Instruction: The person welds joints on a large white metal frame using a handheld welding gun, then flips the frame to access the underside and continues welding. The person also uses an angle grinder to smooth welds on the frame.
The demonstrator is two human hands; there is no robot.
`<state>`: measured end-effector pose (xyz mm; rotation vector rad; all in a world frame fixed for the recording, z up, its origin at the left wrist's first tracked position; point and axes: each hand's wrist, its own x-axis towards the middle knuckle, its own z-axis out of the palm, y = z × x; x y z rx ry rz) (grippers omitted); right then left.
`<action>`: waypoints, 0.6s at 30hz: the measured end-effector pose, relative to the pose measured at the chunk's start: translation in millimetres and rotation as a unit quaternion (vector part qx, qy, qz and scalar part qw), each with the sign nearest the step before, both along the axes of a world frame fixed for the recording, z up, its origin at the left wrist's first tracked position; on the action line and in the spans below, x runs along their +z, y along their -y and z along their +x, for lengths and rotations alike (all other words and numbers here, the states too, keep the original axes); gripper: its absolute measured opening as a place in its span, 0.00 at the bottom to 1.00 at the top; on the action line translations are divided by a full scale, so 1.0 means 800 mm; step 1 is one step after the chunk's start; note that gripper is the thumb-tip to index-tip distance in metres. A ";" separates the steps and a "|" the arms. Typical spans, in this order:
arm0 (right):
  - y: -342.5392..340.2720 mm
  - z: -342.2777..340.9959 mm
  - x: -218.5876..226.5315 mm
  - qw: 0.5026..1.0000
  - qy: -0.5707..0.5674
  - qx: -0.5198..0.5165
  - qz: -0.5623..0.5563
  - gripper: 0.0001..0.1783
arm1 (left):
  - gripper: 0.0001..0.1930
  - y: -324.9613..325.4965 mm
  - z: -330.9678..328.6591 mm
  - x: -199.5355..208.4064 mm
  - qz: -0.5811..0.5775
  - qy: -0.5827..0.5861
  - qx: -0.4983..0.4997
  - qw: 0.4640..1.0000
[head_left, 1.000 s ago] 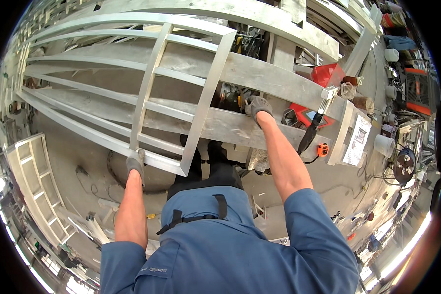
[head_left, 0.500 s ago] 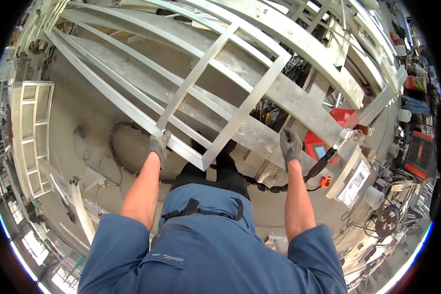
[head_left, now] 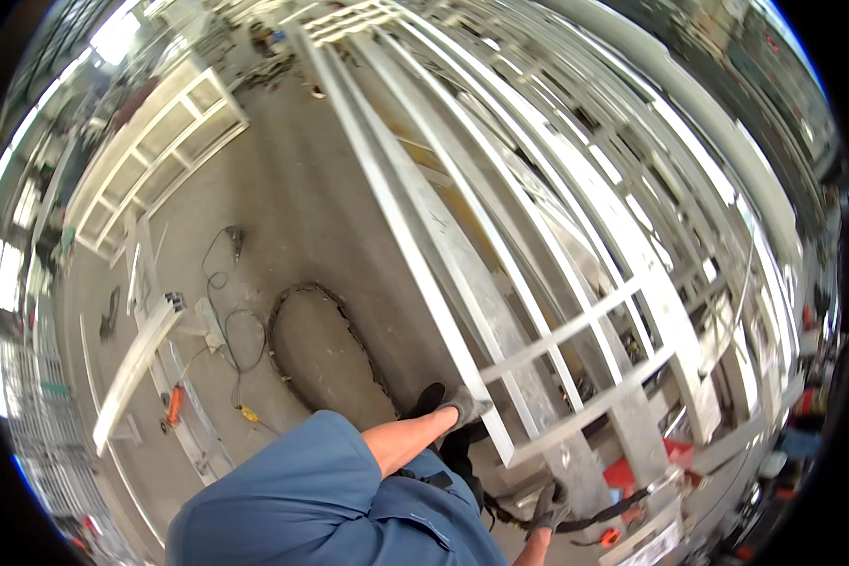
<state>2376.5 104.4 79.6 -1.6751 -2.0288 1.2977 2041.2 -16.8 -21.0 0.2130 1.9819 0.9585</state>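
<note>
A long, pale metal frame (head_left: 448,325) of square bars runs from near my body to the far end, lying on wide metal beams. My left hand (head_left: 466,406), in a grey glove, is closed on the frame's outer left bar near its near corner. My right hand (head_left: 549,507), also gloved, is low on the right, past the frame's near end. Its fingers look curled; what they hold, if anything, cannot be made out. A black sleeved hose (head_left: 599,517) passes right beside it, and I cannot tell whether the hand touches it.
A black hose loop (head_left: 272,325) and a thin grey cable (head_left: 224,330) lie on the floor to the left. A smaller ladder-like frame (head_left: 165,156) stands far left. An orange-handled tool (head_left: 174,406) rests near metal bars. An orange tape measure (head_left: 610,538) and red box (head_left: 677,453) are right.
My view has swung left, so the frame and both hands appear farther right and lower. My left hand stays on the frame's bar; my right hand remains beyond its near end.
</note>
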 end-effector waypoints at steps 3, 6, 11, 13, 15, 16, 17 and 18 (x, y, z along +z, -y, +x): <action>0.020 -0.031 -0.030 0.986 -0.164 0.001 -0.028 0.13 | 0.30 0.001 -0.021 -0.034 -0.029 0.003 -0.240 0.970; 0.019 -0.053 -0.042 0.995 -0.087 0.058 -0.009 0.14 | 0.16 0.000 -0.064 0.093 -0.074 0.016 -0.343 0.936; 0.022 -0.167 0.026 0.976 -0.076 0.179 -0.097 0.16 | 0.24 0.093 -0.130 0.112 -0.057 0.034 -0.132 0.989; 0.013 -0.199 0.028 0.959 -0.073 0.255 -0.098 0.18 | 0.27 0.176 -0.146 0.105 -0.101 -0.068 -0.016 0.992; -0.013 -0.227 0.013 0.932 -0.055 0.350 -0.069 0.21 | 0.27 0.289 -0.139 0.085 -0.099 -0.082 0.108 0.986; -0.033 -0.235 0.001 0.922 -0.045 0.382 -0.046 0.22 | 0.25 0.326 -0.139 0.110 -0.143 -0.059 0.168 0.974; -0.060 -0.244 -0.014 0.909 -0.023 0.415 -0.036 0.22 | 0.24 0.375 -0.122 0.108 -0.192 -0.054 0.246 0.948; -0.059 -0.261 -0.013 0.909 -0.058 0.410 -0.052 0.21 | 0.24 0.430 -0.090 0.084 -0.236 -0.085 0.300 0.920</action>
